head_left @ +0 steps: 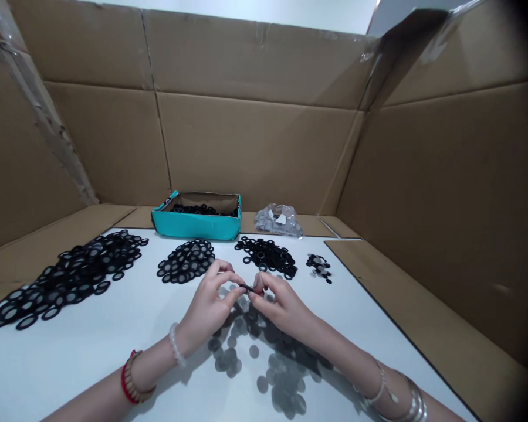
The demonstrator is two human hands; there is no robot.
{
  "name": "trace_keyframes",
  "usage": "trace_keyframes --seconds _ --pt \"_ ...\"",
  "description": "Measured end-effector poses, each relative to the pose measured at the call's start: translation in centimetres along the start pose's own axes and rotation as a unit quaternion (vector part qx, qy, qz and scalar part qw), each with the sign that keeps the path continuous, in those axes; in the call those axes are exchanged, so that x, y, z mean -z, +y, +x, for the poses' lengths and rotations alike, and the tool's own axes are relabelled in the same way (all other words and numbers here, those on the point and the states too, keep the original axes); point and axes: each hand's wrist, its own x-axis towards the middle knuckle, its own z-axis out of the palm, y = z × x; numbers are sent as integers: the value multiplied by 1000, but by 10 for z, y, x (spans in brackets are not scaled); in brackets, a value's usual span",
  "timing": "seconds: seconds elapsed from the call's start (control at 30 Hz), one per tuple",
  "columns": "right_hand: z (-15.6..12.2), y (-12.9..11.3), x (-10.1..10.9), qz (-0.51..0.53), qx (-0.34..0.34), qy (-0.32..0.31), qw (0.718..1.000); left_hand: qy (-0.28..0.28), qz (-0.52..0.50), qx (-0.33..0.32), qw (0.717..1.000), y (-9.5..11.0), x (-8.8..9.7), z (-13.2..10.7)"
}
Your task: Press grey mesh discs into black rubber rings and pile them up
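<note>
My left hand (pixel 211 299) and my right hand (pixel 279 305) meet over the middle of the white table (pixel 92 346). Both pinch one small black ring (pixel 246 287) between their fingertips. Under and in front of the hands lies a scatter of grey mesh discs (pixel 277 375). A pile of black rings with mesh inside (pixel 187 261) sits just beyond my left hand. A heap of plain black rings (pixel 268 257) lies beyond my right hand.
A large spread of black rings (pixel 66 278) covers the table's left side. A small cluster (pixel 320 266) lies at the right. A teal box (pixel 198 217) holding rings and a clear plastic bag (pixel 279 220) stand at the back. Cardboard walls (pixel 255 146) enclose the table.
</note>
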Motion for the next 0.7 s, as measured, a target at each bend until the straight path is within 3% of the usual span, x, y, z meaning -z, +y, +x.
trace_keyframes --seconds 0.13,0.33,0.43,0.5,0.6,0.7 --pt "0 -3 4 13 -1 -11 1000 -10 -27 13 999 4 6 2" --pt "4 -3 3 32 -10 -3 999 -40 -176 149 972 7 2 4" --pt "5 1 2 25 -7 3 1000 -49 -222 170 959 4 -1 3" --pt "4 3 3 15 -5 -5 1000 -59 -197 152 967 2 1 4" --pt "3 4 4 -5 5 -29 1000 -74 -86 62 992 1 7 4" --pt "1 3 2 -20 9 -33 999 -81 5 -7 997 2 11 3"
